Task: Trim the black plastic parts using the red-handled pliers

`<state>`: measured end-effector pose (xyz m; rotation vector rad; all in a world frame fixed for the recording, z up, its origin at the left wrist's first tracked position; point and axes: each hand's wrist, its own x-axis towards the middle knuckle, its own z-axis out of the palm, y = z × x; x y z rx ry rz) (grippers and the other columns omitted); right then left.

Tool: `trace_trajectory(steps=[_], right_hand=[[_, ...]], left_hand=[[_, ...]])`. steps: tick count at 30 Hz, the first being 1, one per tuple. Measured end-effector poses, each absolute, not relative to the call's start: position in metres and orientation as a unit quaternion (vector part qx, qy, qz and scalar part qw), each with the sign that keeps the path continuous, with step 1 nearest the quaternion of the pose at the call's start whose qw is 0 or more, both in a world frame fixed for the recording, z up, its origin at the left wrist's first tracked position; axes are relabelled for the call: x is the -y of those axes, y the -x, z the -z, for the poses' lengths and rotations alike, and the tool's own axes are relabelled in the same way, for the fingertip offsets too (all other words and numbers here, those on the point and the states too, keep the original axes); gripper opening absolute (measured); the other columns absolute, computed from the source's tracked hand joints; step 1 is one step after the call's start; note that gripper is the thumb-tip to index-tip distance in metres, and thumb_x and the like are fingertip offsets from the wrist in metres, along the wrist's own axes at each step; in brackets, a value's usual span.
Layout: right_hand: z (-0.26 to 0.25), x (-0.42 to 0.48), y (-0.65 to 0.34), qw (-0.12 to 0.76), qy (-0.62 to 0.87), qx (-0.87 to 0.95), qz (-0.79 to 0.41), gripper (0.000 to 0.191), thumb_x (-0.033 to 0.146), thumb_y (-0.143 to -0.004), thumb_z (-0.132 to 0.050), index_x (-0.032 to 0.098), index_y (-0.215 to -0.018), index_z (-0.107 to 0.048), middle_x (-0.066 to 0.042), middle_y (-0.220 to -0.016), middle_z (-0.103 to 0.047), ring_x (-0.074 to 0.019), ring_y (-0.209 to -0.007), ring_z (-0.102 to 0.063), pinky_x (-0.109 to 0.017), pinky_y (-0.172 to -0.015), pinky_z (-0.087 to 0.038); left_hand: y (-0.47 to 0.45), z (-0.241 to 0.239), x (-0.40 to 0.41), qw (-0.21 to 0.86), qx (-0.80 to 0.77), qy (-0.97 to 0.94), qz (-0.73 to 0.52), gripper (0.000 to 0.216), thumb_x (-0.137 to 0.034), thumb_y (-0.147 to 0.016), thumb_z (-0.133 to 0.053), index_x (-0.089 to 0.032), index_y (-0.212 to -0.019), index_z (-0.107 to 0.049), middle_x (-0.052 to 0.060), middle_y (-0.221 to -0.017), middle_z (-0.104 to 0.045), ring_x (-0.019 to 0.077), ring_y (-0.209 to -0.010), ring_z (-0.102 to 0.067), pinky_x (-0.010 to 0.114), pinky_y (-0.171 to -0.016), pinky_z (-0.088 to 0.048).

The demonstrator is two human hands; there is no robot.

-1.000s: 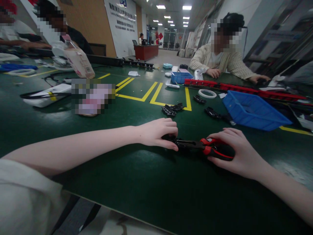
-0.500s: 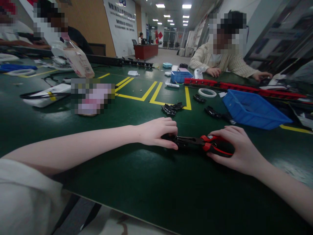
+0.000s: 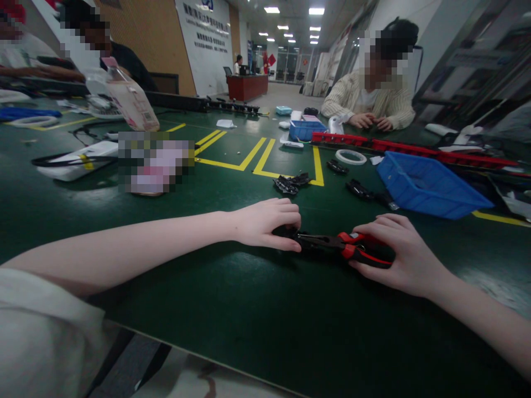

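My left hand (image 3: 269, 224) is closed on a small black part (image 3: 286, 231), most of which its fingers hide. In my right hand (image 3: 398, 254) is a pair of red-and-black handled pliers (image 3: 348, 243), pointing left. The long narrow jaws reach the black part at my left fingertips; whether they grip it I cannot tell. Just beyond my left hand lie several black plastic pieces (image 3: 286, 184) on the green table (image 3: 232, 320).
A blue bin (image 3: 435, 190) stands at the right beside more black pieces (image 3: 360, 189). Behind are a white ring (image 3: 350, 157), a long red strip (image 3: 406, 148) and a smaller blue bin (image 3: 306, 130). A phone (image 3: 160, 168) and a bottle (image 3: 133, 102) are left. Across sits a person (image 3: 369, 105).
The pliers and my right hand have shifted very slightly left. The person across has brought both hands together. My left hand stays nearly still.
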<state>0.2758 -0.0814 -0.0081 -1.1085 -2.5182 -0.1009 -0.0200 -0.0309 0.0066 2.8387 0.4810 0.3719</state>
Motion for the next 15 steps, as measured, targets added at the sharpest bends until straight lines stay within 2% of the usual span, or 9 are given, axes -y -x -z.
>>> trace_trajectory(steps=[4, 7, 12, 15], right_hand=[[0.0069, 0.0813, -0.2739, 0.191, 0.393, 0.898, 0.048, 0.037, 0.045, -0.072, -0.065, 0.023, -0.100, -0.056, -0.004, -0.083, -0.066, -0.0244, -0.076, -0.059, -0.050, -0.085, -0.039], [0.0057, 0.0815, -0.2730, 0.198, 0.386, 0.898, 0.074, 0.037, 0.045, -0.070, -0.065, 0.023, -0.099, -0.056, -0.005, -0.081, -0.066, -0.0252, -0.076, -0.058, -0.050, -0.083, -0.040], [0.0036, 0.0828, -0.2729, 0.208, 0.362, 0.898, 0.138, 0.040, 0.045, -0.068, -0.065, 0.020, -0.099, -0.056, -0.008, -0.080, -0.064, -0.0274, -0.077, -0.059, -0.051, -0.082, -0.040], [0.0031, 0.0827, -0.2726, 0.206, 0.365, 0.898, 0.133, 0.039, 0.044, -0.068, -0.066, 0.021, -0.098, -0.055, -0.007, -0.080, -0.064, -0.0261, -0.076, -0.059, -0.050, -0.082, -0.040]], left_hand=[[0.0183, -0.0061, 0.0324, 0.062, -0.172, -0.976, -0.119, 0.041, -0.055, -0.083, -0.057, -0.015, -0.091, -0.055, 0.006, -0.092, -0.057, 0.0200, -0.085, -0.051, 0.030, -0.075, -0.037], [0.0162, -0.0047, 0.0329, 0.031, -0.189, -0.977, -0.098, 0.040, -0.056, -0.084, -0.054, -0.016, -0.086, -0.053, 0.005, -0.085, -0.058, 0.0193, -0.080, -0.052, 0.029, -0.071, -0.038], [0.0156, -0.0050, 0.0329, 0.043, -0.195, -0.977, -0.071, 0.038, -0.055, -0.088, -0.047, -0.017, -0.085, -0.049, 0.004, -0.083, -0.057, 0.0175, -0.074, -0.053, 0.026, -0.061, -0.037], [0.0166, -0.0069, 0.0328, 0.062, -0.193, -0.977, -0.070, 0.036, -0.053, -0.090, -0.045, -0.017, -0.085, -0.046, 0.003, -0.082, -0.056, 0.0170, -0.072, -0.054, 0.025, -0.060, -0.037]])
